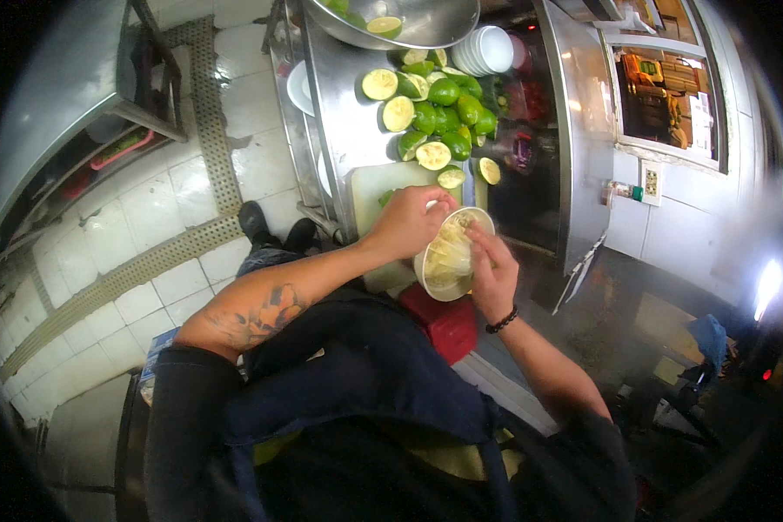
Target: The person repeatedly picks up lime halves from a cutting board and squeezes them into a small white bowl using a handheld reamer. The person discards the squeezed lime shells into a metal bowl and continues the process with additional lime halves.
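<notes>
A white bowl (424,267) is tilted in front of my torso, over the near end of the cutting board (375,189). Pale yellow, stringy-looking contents (450,251) fill it, with a glossy, film-like sheen over them. My right hand (496,267) grips the bowl's right side, its fingertips reaching over the rim. At the far left rim, my left hand (408,222) has its fingers curled together, and something small and white shows by them. Whether it pinches anything is unclear. Just beyond the hands, cut lime halves (451,177) lie at the board's far edge.
Many whole-looking and halved limes (444,91) are heaped on the steel counter (342,98). Behind them stand a steel mixing bowl (424,29) and stacked white cups (486,51). A red container (444,326) sits below the bowl. To the right rises a steel panel (584,130).
</notes>
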`<move>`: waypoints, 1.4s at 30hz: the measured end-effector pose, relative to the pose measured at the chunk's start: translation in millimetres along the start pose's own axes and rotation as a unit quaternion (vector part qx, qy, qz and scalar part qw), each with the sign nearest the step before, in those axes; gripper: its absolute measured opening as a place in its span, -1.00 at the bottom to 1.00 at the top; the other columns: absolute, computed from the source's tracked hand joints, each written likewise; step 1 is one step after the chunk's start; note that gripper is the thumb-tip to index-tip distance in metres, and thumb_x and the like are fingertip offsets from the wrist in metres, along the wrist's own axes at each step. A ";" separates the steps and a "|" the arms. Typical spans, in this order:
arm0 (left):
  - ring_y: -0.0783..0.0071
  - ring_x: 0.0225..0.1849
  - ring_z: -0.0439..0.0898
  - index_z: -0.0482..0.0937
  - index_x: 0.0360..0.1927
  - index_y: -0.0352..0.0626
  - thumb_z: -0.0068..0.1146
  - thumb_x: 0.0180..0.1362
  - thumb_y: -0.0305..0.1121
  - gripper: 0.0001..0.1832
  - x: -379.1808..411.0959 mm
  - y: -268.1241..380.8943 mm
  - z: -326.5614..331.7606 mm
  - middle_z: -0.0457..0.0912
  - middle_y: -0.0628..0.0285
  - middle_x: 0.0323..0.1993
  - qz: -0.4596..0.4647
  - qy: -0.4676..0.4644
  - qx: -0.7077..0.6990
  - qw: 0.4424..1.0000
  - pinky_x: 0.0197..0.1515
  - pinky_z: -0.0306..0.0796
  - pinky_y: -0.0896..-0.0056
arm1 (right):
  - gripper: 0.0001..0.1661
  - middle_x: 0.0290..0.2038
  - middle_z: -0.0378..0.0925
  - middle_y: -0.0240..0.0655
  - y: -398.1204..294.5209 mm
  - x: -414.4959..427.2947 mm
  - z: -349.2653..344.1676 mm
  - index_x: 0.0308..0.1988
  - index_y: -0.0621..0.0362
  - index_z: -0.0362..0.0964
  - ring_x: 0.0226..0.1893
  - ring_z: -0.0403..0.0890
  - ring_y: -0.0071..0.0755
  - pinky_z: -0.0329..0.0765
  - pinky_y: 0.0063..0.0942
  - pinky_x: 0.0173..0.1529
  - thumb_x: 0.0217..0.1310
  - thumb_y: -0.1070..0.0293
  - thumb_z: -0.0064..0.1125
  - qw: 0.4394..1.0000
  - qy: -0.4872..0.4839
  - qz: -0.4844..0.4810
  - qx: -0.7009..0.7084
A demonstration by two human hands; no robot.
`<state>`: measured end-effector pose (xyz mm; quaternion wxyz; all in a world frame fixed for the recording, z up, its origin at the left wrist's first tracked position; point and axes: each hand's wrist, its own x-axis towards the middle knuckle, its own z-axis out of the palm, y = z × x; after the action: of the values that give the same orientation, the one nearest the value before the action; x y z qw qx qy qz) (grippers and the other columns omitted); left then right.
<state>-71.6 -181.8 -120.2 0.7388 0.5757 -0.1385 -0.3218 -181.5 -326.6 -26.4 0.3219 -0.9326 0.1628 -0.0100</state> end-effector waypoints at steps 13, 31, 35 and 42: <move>0.40 -0.31 0.66 0.67 -0.28 -0.29 0.03 0.21 -0.38 -0.78 49.8 8.3 -18.2 0.70 0.03 -0.40 0.013 -0.157 0.054 0.986 -0.13 0.49 0.31 | -0.58 -0.11 0.58 -0.29 -35.1 70.9 -32.8 -0.22 0.16 0.63 0.21 0.49 0.02 0.47 -0.09 0.27 -0.25 0.37 0.29 0.786 -0.347 -0.470 -0.204; 0.34 -0.50 0.61 0.67 -0.36 -0.30 0.02 0.21 -0.31 -0.73 46.0 -2.7 -2.9 0.64 -0.05 -0.54 0.023 -0.091 0.011 0.996 -0.34 0.46 0.29 | -0.80 -0.20 0.59 -0.26 -6.0 26.4 -13.3 -0.35 0.07 0.66 0.05 0.60 0.05 0.58 -0.11 0.10 -0.09 0.46 0.20 0.879 -0.169 -0.412 -0.170; 0.25 -0.49 0.64 0.68 -0.35 -0.31 0.01 0.24 -0.28 -0.69 44.8 25.3 -13.3 0.65 -0.06 -0.53 -0.111 -0.111 0.066 0.985 -0.35 0.47 0.25 | -0.68 -0.18 0.57 -0.29 -4.1 68.3 -24.2 -0.36 0.09 0.65 0.12 0.53 0.03 0.56 -0.07 0.15 -0.28 0.29 0.22 0.739 -0.352 -0.564 -0.107; 0.48 -0.47 0.58 0.68 -0.25 -0.35 -0.04 0.29 -0.32 -0.68 36.0 5.7 -2.9 0.66 -0.01 -0.48 0.005 -0.002 0.023 1.000 -0.34 0.44 0.35 | -0.72 -0.27 0.66 -0.27 -20.6 -5.4 17.4 -0.37 0.15 0.63 0.02 0.62 0.09 0.50 -0.10 0.20 -0.18 0.64 0.13 0.988 -0.027 -0.123 -0.091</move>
<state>-41.0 -201.7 -121.6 0.7266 0.5913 -0.1505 -0.3158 -178.3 -299.3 -27.3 0.2364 -0.9709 0.0380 -0.0096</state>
